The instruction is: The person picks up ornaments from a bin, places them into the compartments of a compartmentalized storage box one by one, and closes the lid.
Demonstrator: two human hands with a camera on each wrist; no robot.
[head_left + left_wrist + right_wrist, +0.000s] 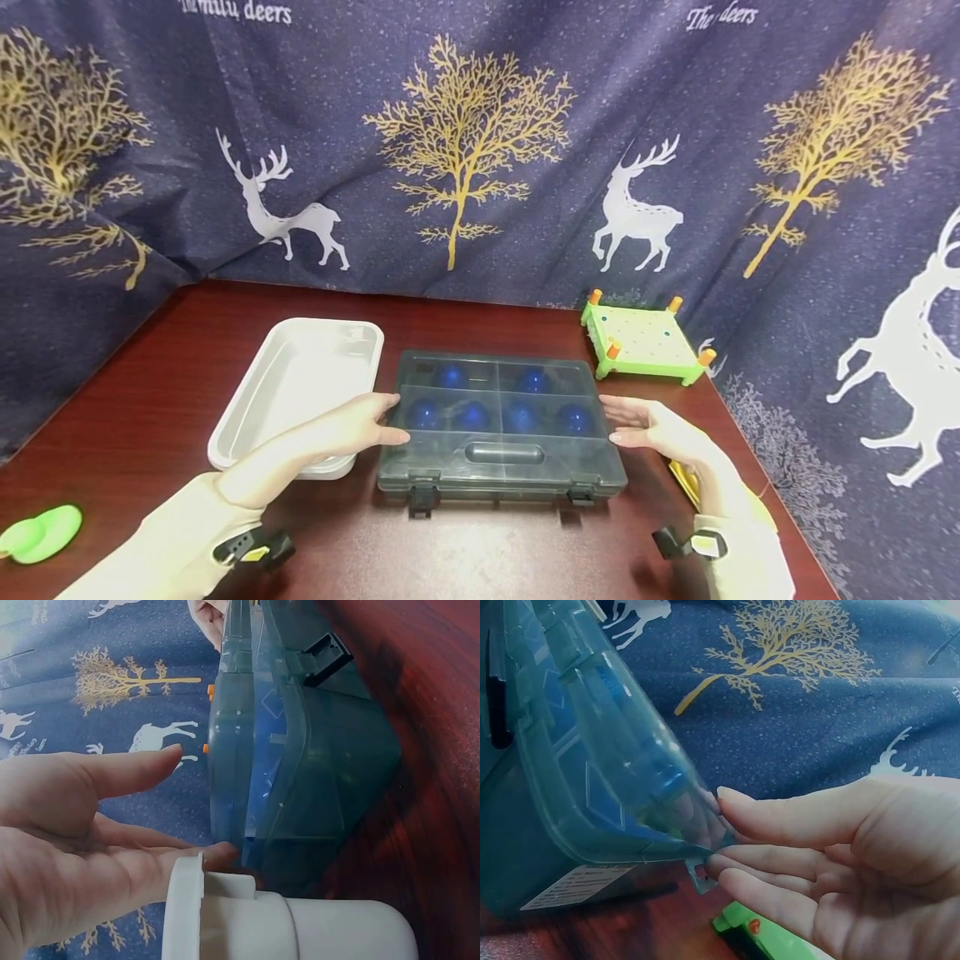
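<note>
A translucent dark grey-green plastic case (457, 477) lies flat on the table, several round blue objects (472, 415) showing through its lid. Two black latches (422, 500) hang down along its front; in the left wrist view, one latch (328, 660) stands out from the wall and a narrow gap shows under the lid (231, 742). My left hand (352, 427) is at the case's left side, thumb and fingers extended and apart. At the right side, my right hand (660, 429) has its thumb and fingertips right at the lid's edge (649, 754), fingers fairly straight.
A white tray (225, 417) stands left of the case, close under my left forearm. Back right is a small green frame with orange pegs (648, 367). A light-green object (48, 533) lies front left, a yellow item (684, 483) under my right forearm. Printed cloth (480, 167) hangs behind.
</note>
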